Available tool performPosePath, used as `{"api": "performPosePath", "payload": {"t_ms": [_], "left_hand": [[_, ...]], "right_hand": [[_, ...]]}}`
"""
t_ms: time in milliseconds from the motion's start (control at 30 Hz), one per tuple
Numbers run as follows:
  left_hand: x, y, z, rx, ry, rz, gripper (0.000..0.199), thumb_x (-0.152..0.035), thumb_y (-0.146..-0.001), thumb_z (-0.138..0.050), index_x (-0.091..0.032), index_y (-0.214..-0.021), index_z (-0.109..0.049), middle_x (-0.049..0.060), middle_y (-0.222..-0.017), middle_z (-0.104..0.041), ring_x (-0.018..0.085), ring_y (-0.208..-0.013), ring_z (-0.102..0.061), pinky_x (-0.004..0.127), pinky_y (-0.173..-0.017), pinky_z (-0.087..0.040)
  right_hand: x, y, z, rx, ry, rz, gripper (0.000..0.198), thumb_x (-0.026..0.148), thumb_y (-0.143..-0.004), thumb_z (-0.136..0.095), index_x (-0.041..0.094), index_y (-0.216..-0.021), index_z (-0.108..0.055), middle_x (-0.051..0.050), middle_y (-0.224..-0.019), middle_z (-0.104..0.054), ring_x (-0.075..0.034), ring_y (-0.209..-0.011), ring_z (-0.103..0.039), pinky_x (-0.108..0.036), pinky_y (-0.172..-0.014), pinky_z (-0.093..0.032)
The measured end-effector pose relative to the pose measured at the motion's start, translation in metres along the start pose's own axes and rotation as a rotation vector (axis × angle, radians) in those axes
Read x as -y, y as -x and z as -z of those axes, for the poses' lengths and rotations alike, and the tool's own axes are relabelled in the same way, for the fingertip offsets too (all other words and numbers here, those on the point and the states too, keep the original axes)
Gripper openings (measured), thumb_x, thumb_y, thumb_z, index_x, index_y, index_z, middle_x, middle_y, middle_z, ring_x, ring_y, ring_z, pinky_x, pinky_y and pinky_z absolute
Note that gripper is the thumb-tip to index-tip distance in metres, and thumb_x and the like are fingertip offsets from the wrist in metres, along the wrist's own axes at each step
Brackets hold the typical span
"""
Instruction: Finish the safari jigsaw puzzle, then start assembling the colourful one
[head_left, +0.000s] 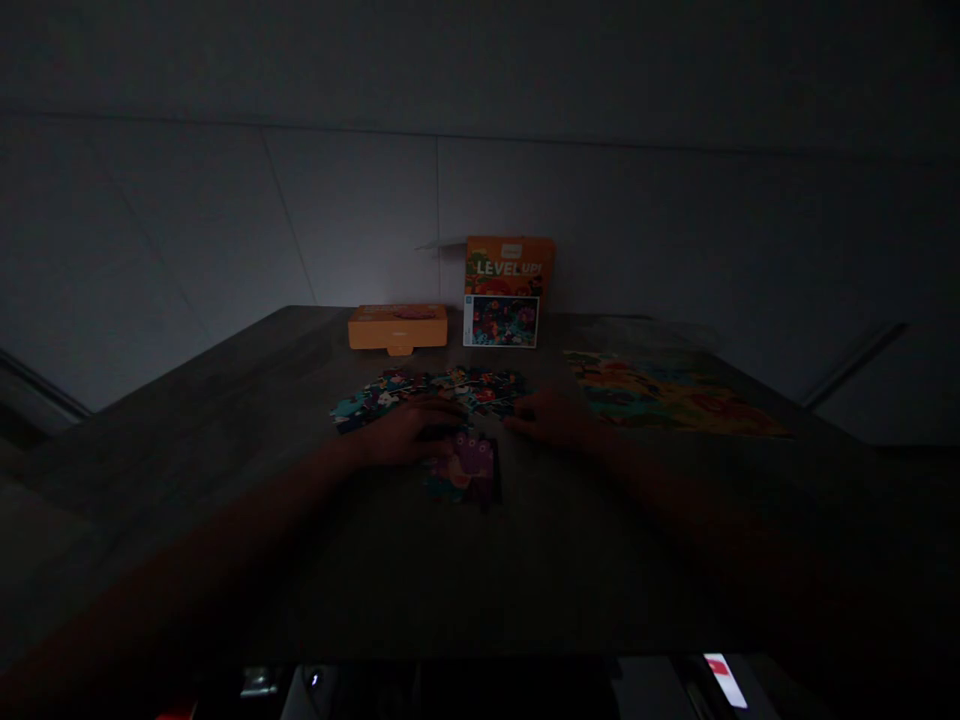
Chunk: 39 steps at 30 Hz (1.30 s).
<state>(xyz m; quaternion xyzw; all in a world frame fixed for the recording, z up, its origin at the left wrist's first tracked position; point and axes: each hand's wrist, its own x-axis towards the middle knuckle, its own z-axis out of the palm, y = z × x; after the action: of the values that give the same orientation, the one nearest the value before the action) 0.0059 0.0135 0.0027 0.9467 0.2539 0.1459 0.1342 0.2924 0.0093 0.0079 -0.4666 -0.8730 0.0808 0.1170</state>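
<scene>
The scene is very dark. My left hand (409,430) lies at the near edge of a pile of loose jigsaw puzzle pieces (486,392), fingers stretched out and apart. Just below its fingers, a small joined section of the puzzle (472,462) shows a purple figure with round eyes; the hand partly covers its upper left. My right hand (553,420) is at the pile's right end, fingertips pointing left among the pieces. Shadow hides whether it pinches a piece.
An orange box (397,328) lies flat at the back left. Beside it an orange "LEVEL UP!" box (510,265) stands upright, with a white-edged picture card (501,322) in front. A colourful sheet (675,395) lies right on the grey table (247,375). A wall (375,210) rises behind.
</scene>
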Motion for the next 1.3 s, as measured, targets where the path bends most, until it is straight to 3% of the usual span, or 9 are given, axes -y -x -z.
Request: {"api": "performPosePath", "payload": {"t_ms": [100, 167, 267, 433, 700, 867, 1067, 1200, 1300], "left_hand": [[0.0, 0.001, 0.001, -0.002, -0.006, -0.003, 0.043, -0.043, -0.091, -0.058, -0.02, -0.127, -0.06, 0.013, -0.137, -0.055, 0.026, -0.128, -0.049, 0.044, -0.109, -0.036], [0.0, 0.001, 0.001, -0.001, -0.013, -0.007, 0.043, -0.043, -0.091, -0.057, -0.02, -0.127, -0.059, 0.013, -0.137, -0.055, 0.026, -0.128, -0.049, 0.043, -0.109, -0.036], [0.001, 0.002, 0.0, 0.002, -0.034, 0.009, 0.044, -0.044, -0.091, -0.056, -0.019, -0.128, -0.059, 0.013, -0.138, -0.054, 0.026, -0.129, -0.048, 0.043, -0.11, -0.035], [-0.001, 0.003, 0.001, -0.013, -0.076, 0.059, 0.044, -0.046, -0.089, -0.059, -0.02, -0.123, -0.063, 0.013, -0.136, -0.055, 0.03, -0.128, -0.047, 0.046, -0.109, -0.036], [-0.008, 0.002, 0.003, -0.018, -0.083, 0.064, 0.043, -0.047, -0.089, -0.059, -0.019, -0.122, -0.064, 0.013, -0.132, -0.056, 0.029, -0.125, -0.049, 0.044, -0.107, -0.038], [-0.014, 0.003, 0.003, 0.002, -0.084, 0.039, 0.045, -0.05, -0.088, -0.058, -0.019, -0.121, -0.065, 0.014, -0.129, -0.055, 0.029, -0.123, -0.05, 0.041, -0.105, -0.04], [-0.014, 0.003, 0.003, -0.009, -0.042, 0.019, 0.041, -0.048, -0.089, -0.057, -0.02, -0.117, -0.067, 0.012, -0.127, -0.057, 0.027, -0.121, -0.052, 0.04, -0.105, -0.04], [-0.001, 0.004, 0.009, -0.135, -0.177, 0.18, 0.038, -0.046, -0.092, -0.051, -0.022, -0.117, -0.067, 0.01, -0.123, -0.061, 0.026, -0.118, -0.053, 0.039, -0.105, -0.04], [0.017, 0.01, 0.018, -0.317, -0.351, 0.536, 0.041, -0.049, -0.091, -0.05, -0.022, -0.115, -0.069, 0.011, -0.12, -0.062, 0.029, -0.117, -0.052, 0.044, -0.104, -0.04]], "right_hand": [[-0.007, -0.002, 0.001, -0.11, -0.02, -0.048, 0.032, 0.04, -0.087, -0.054, 0.015, -0.069, -0.064, -0.002, -0.065, -0.063, -0.013, -0.06, -0.053, -0.024, -0.057, -0.031], [-0.012, -0.003, 0.004, -0.271, 0.006, -0.174, 0.033, 0.041, -0.088, -0.052, 0.015, -0.073, -0.067, -0.004, -0.071, -0.066, -0.015, -0.064, -0.057, -0.026, -0.061, -0.035], [-0.022, -0.006, 0.004, -0.445, 0.083, -0.332, 0.028, 0.034, -0.089, -0.05, 0.014, -0.088, -0.07, -0.01, -0.089, -0.07, -0.021, -0.084, -0.062, -0.03, -0.075, -0.042], [-0.03, -0.008, -0.011, -0.302, 0.129, -0.313, 0.045, 0.045, -0.086, -0.058, 0.013, -0.116, -0.065, -0.016, -0.117, -0.064, -0.028, -0.109, -0.058, -0.037, -0.093, -0.042], [-0.025, -0.011, -0.016, -0.235, 0.108, -0.303, 0.046, 0.051, -0.086, -0.06, 0.015, -0.112, -0.067, -0.015, -0.115, -0.064, -0.027, -0.107, -0.058, -0.038, -0.092, -0.043], [-0.029, -0.012, -0.017, -0.365, 0.013, -0.275, 0.039, 0.043, -0.079, -0.069, 0.014, -0.105, -0.065, -0.014, -0.111, -0.064, -0.026, -0.106, -0.058, -0.038, -0.092, -0.043], [-0.033, -0.014, -0.014, -0.579, -0.159, -0.33, 0.019, 0.032, -0.083, -0.058, 0.015, -0.089, -0.064, -0.009, -0.088, -0.068, -0.02, -0.082, -0.062, -0.032, -0.076, -0.046], [-0.033, -0.013, -0.007, -0.732, -0.233, -0.387, 0.023, 0.034, -0.082, -0.056, 0.014, -0.087, -0.065, -0.01, -0.085, -0.069, -0.021, -0.078, -0.062, -0.031, -0.072, -0.045], [-0.033, -0.014, -0.008, -0.751, -0.26, -0.367, 0.025, 0.036, -0.084, -0.053, 0.014, -0.083, -0.066, -0.009, -0.08, -0.069, -0.02, -0.073, -0.061, -0.029, -0.069, -0.044]]}}
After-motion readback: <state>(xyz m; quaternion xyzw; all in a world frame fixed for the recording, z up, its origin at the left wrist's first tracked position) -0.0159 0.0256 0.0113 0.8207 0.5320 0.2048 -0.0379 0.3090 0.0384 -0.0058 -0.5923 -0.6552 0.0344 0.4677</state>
